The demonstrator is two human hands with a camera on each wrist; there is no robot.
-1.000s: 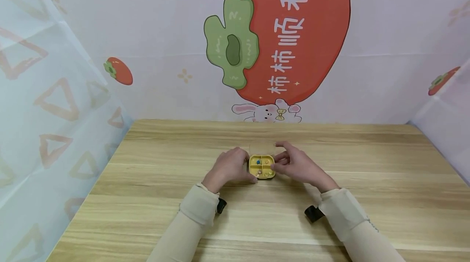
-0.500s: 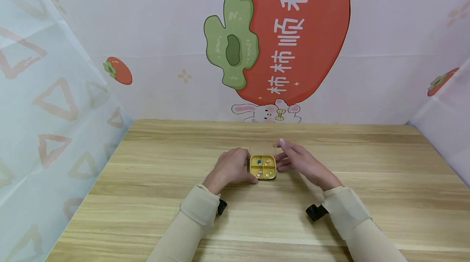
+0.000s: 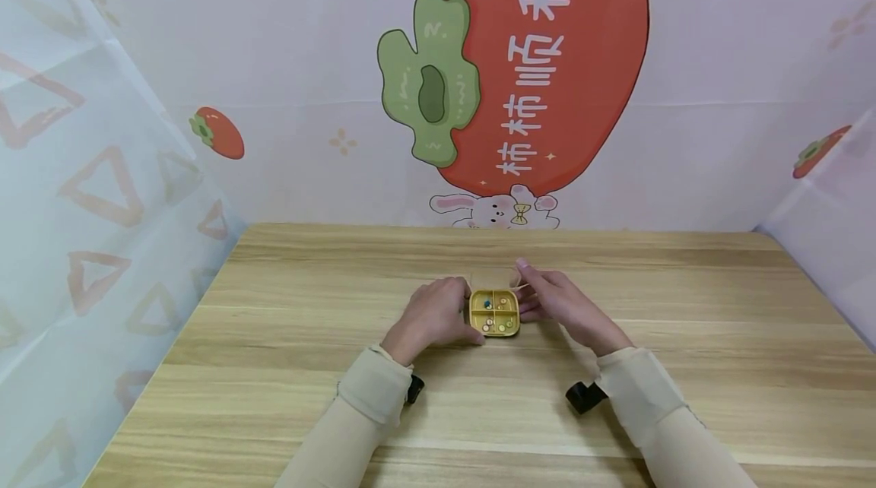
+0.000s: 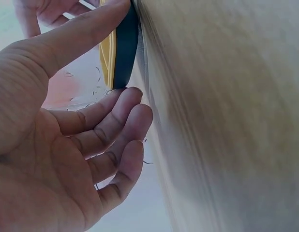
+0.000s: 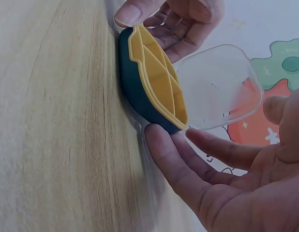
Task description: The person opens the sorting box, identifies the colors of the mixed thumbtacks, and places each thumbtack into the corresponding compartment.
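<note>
A small pill box [image 3: 495, 313] with a yellow divided tray, a dark green base and a clear lid [image 5: 219, 87] stands on the table. The lid is raised at its back edge. A small blue piece [image 3: 488, 304] lies in the back left compartment, and several tiny pale pieces lie in the others. My left hand [image 3: 434, 313] holds the box's left side, thumb at the front and fingers at the back. With extended fingers, my right hand [image 3: 568, 309] touches the box's right side. Its thumb is up beside the lid, apart from it in the right wrist view.
The wooden table [image 3: 308, 381] runs back to a white printed backdrop [image 3: 308, 62] with a large red persimmon. A similar printed sheet [image 3: 96, 191] stands along the left side. A black wrist camera [image 3: 585, 397] shows under the right wrist.
My right thumb has lifted off the box's right front edge and moved up beside the lid. The box has shifted slightly to the right, with the left hand still holding it.
</note>
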